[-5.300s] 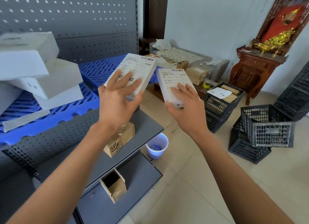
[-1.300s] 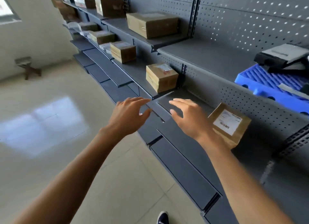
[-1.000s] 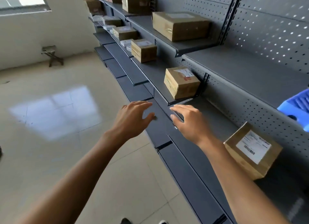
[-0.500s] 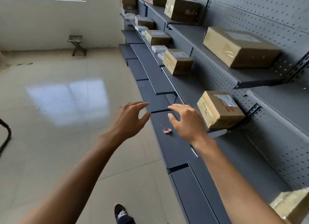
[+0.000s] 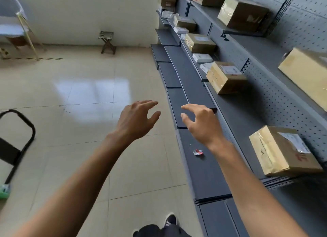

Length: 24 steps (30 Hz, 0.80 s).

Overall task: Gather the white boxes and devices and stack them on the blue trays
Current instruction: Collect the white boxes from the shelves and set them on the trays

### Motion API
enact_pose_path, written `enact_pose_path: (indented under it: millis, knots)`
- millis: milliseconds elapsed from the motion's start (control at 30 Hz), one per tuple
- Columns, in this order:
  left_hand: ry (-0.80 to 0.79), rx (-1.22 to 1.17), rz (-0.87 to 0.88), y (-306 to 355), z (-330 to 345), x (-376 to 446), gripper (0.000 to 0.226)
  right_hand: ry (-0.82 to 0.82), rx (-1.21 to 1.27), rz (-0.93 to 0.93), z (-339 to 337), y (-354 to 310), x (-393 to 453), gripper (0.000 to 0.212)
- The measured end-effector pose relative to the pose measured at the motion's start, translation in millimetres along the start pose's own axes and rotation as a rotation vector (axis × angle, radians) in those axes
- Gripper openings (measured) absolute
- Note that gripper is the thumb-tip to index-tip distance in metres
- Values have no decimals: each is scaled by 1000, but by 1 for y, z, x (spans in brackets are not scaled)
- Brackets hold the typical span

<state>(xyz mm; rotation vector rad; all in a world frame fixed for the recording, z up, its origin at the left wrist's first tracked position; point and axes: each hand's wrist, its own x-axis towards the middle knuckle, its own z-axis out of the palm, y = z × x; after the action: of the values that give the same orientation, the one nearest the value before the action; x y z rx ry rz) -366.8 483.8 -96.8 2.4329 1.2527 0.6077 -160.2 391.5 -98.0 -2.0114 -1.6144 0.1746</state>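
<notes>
Both hands empty, spread, short of 2 white boxes.

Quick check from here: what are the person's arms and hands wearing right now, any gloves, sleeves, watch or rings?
Nothing visible: the left hand and right hand are bare, with no gloves, rings or watch. Both forearms are bare to the frame edge, no sleeves in view.

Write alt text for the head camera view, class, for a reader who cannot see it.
Two bare, empty hands, left hand and right hand, reach forward with fingers spread along a long dark grey metal shelving unit. Brown cardboard boxes and small flat white boxes sit on its shelves. To the left lies a beige tiled floor.
</notes>
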Motion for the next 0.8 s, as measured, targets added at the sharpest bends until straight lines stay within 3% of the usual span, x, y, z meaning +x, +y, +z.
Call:
enact_pose_path:
  millis: [300,800]
  knots:
    - [-62,50,-27,-29,35,117,43,-13,49,25,40,59,112,32]
    - [-30,63,-71,-50,64,314,43,-37,87,-21,49,125,314,33]
